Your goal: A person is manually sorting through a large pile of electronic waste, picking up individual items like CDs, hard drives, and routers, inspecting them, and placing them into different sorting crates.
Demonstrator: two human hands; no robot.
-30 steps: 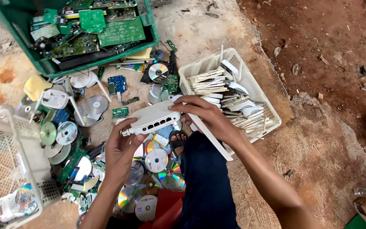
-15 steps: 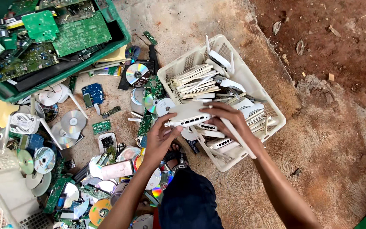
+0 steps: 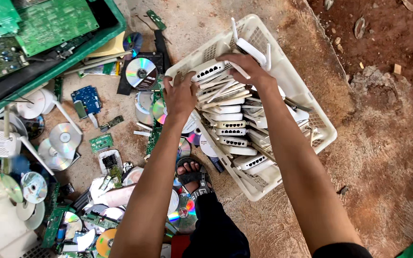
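Both my hands hold a white router (image 3: 211, 70) with thin antennas at the far end of a white plastic basket (image 3: 322, 125). My left hand (image 3: 180, 93) grips the router's left end over the basket's rim. My right hand (image 3: 244, 67) covers its right end, beside the upright antennas. The router sits on top of a row of several other white routers (image 3: 230, 129) stacked on edge inside the basket.
A green crate (image 3: 48, 57) of circuit boards stands at the top left. Discs (image 3: 141, 72), small boards and loose parts litter the ground on the left. My sandalled foot (image 3: 192, 174) is beside the basket. Bare dirt lies to the right.
Both hands have carried the router away from my body, from above the scattered discs to the far end of the basket. The view has shifted with them.
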